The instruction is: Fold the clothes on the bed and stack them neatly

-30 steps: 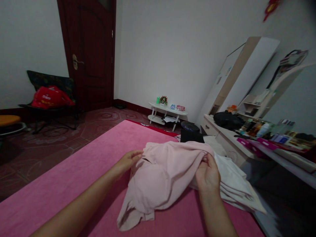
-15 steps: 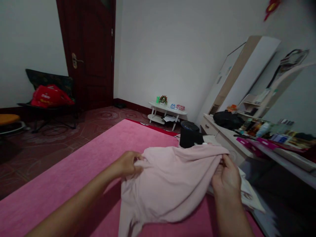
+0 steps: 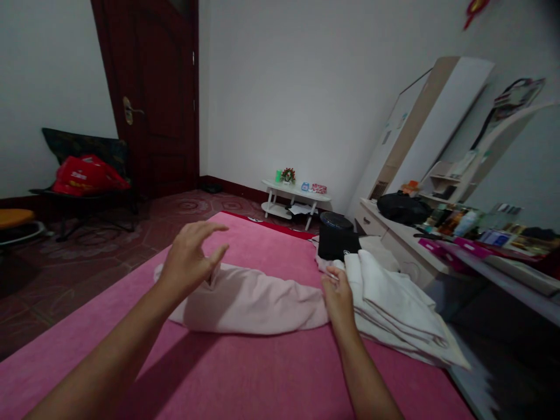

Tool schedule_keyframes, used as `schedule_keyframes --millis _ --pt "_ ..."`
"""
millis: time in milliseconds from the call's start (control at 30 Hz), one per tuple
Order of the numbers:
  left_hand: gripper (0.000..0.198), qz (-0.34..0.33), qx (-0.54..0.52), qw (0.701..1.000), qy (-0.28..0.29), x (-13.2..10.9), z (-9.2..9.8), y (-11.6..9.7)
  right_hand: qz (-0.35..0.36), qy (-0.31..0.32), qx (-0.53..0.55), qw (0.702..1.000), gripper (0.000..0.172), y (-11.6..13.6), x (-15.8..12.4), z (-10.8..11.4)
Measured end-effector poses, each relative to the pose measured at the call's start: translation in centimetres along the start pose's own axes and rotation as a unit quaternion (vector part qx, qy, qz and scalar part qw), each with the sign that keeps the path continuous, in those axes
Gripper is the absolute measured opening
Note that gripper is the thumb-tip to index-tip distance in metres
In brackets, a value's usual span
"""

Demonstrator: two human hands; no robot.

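Note:
A pale pink garment (image 3: 258, 303) lies in a long, low bundle across the pink bedspread (image 3: 245, 373). My left hand (image 3: 188, 256) is raised over the garment's left part, fingers apart and holding nothing. At the garment's right end is my right hand (image 3: 339, 294), its thumb and fingers close together; whether cloth is between them I cannot make out. Just right of that hand sits a stack of folded white cloths (image 3: 394, 303). Behind the stack lies a black folded item (image 3: 338, 243).
A dressing table (image 3: 394, 236) with bottles and a black bag (image 3: 403, 208) stands along the right. A small white table (image 3: 297, 189) is by the far wall. At the left are a chair with a red bag (image 3: 87, 175) and an orange stool (image 3: 16, 218).
The pink garment went from being held up between both hands to lying on the bedspread, further left. My left hand let go and rose leftward; my right hand moved left, uncovering the white stack.

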State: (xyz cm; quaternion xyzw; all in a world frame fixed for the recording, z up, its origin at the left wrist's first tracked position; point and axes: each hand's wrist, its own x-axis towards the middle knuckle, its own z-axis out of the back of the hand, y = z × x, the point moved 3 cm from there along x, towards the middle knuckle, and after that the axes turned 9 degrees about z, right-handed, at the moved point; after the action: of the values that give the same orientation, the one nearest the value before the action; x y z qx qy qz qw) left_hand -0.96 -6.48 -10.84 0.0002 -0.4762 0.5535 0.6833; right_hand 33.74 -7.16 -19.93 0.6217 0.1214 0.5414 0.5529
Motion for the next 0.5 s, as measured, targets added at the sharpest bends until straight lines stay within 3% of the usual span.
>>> schedule_keyframes --millis 67,167,233,367,500 --pt "0.057 0.003 0.053 0.989 0.136 -0.9 -2.9 1.7 -0.004 0.061 -0.047 0.997 0.037 -1.6 -0.9 -1.0" --pt "0.099 0.021 0.064 0.941 0.332 -3.0 -6.1 3.7 -0.001 0.098 -0.081 0.992 0.038 -3.7 -1.9 -1.6" --pt "0.111 0.004 0.050 0.911 0.410 -4.1 -7.1 3.7 0.006 0.098 -0.074 0.992 0.037 -4.8 -2.2 -1.7" --pt "0.115 -0.014 0.169 0.892 0.420 -4.9 -7.8 2.3 0.030 0.049 -0.058 0.997 0.033 -5.7 -2.1 -1.6" --pt "0.087 -0.020 0.220 0.895 0.387 -5.7 -8.1 1.2 0.065 -0.010 -0.051 0.996 0.033 -5.3 -2.3 -1.3"
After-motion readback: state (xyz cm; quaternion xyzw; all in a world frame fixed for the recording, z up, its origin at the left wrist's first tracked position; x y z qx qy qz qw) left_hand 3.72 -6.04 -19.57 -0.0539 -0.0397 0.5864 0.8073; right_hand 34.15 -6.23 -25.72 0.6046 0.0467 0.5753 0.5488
